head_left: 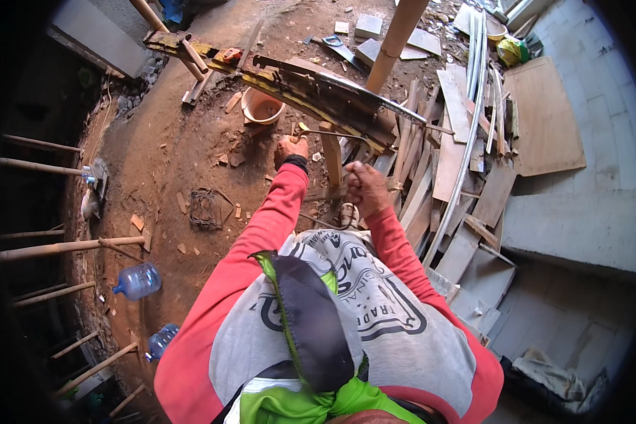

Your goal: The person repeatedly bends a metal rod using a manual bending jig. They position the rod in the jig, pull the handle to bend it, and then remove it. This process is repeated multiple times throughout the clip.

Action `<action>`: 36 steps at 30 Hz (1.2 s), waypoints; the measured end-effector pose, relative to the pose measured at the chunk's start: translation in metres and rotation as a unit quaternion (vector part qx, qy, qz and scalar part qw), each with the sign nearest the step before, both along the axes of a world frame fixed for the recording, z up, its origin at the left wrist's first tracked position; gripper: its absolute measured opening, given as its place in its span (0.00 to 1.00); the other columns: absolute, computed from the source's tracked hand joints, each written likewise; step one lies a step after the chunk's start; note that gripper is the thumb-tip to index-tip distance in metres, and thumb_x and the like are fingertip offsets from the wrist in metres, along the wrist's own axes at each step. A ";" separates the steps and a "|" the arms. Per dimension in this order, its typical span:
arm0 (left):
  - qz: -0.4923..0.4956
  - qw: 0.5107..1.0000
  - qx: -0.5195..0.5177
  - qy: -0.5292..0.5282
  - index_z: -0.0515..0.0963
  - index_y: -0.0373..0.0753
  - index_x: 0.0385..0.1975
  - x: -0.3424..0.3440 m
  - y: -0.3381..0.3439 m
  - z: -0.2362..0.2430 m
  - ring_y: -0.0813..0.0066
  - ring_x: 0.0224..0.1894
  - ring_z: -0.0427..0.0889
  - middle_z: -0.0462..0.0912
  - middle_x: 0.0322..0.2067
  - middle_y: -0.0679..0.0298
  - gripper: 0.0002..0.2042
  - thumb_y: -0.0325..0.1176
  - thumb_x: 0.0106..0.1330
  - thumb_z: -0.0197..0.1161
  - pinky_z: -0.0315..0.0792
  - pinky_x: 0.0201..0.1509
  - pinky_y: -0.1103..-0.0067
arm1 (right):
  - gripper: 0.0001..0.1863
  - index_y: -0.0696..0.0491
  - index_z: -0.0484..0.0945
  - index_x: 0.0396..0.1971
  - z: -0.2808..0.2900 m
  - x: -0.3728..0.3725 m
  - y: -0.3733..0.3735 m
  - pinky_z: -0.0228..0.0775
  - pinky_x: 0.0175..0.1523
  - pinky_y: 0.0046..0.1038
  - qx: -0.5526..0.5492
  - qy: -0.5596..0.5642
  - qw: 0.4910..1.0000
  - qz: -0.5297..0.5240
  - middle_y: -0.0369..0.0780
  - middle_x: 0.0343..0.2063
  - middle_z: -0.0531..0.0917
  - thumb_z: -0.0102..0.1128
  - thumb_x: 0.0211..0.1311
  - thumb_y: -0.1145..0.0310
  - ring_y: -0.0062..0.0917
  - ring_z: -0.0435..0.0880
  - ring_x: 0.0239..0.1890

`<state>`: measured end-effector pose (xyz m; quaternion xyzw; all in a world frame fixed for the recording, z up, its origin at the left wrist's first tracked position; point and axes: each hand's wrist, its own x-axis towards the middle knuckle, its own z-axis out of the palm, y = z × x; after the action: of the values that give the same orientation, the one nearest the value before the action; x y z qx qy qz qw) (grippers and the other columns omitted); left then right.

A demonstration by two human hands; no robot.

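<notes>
My left hand (292,149) is closed in front of me, at the left end of a thin bent metal rod (336,133) with a yellow tip. The rod arches to the right, just under a yellow-edged beam (290,90), and resembles a hacksaw frame. To the right and nearer to me, my right hand (367,189) is closed in a fist; its fingers hide whatever is inside. Between the hands stands a short wooden post (331,157). Long dark metal pieces (321,79) lie along the beam.
An orange bucket (263,106) stands beyond my left hand. Wooden boards (449,152) and long metal profiles (466,152) pile up on the right. A handsaw (343,51) lies beyond the beam. Water jugs (140,280) and bamboo poles (56,249) are on the left.
</notes>
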<state>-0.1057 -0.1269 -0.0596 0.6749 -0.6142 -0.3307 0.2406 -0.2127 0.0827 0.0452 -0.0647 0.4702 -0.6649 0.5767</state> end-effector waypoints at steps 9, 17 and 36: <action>0.018 0.987 -0.120 -0.103 0.80 0.42 0.24 0.035 0.010 -0.021 0.54 0.27 0.85 0.83 0.21 0.55 0.07 0.38 0.55 0.63 0.75 0.29 0.62 | 0.14 0.50 0.74 0.34 0.018 0.071 -0.003 0.49 0.20 0.15 -0.006 0.053 0.995 0.079 0.25 0.18 0.65 0.51 0.75 0.56 0.09 0.59 0.17; 0.019 0.995 -0.070 -0.066 0.83 0.43 0.33 0.057 0.012 -0.005 0.50 0.37 0.85 0.85 0.31 0.53 0.10 0.39 0.59 0.59 0.77 0.39 0.61 | 0.14 0.51 0.74 0.33 0.021 0.084 0.007 0.49 0.20 0.16 -0.029 0.125 0.989 0.074 0.25 0.17 0.64 0.53 0.75 0.57 0.10 0.59 0.16; -0.164 0.980 -0.069 0.089 0.85 0.40 0.38 -0.047 -0.048 0.014 0.61 0.33 0.86 0.87 0.28 0.57 0.11 0.38 0.63 0.64 0.78 0.43 0.70 | 0.12 0.52 0.72 0.37 -0.075 -0.056 -0.063 0.54 0.19 0.20 -0.036 -0.079 0.954 -0.288 0.28 0.17 0.64 0.53 0.74 0.59 0.14 0.59 0.14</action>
<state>-0.1523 -0.1749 -0.0453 0.5146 -0.7143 -0.3808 0.2829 -0.2689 0.0201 -0.0294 0.1055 0.3977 -0.8223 0.3932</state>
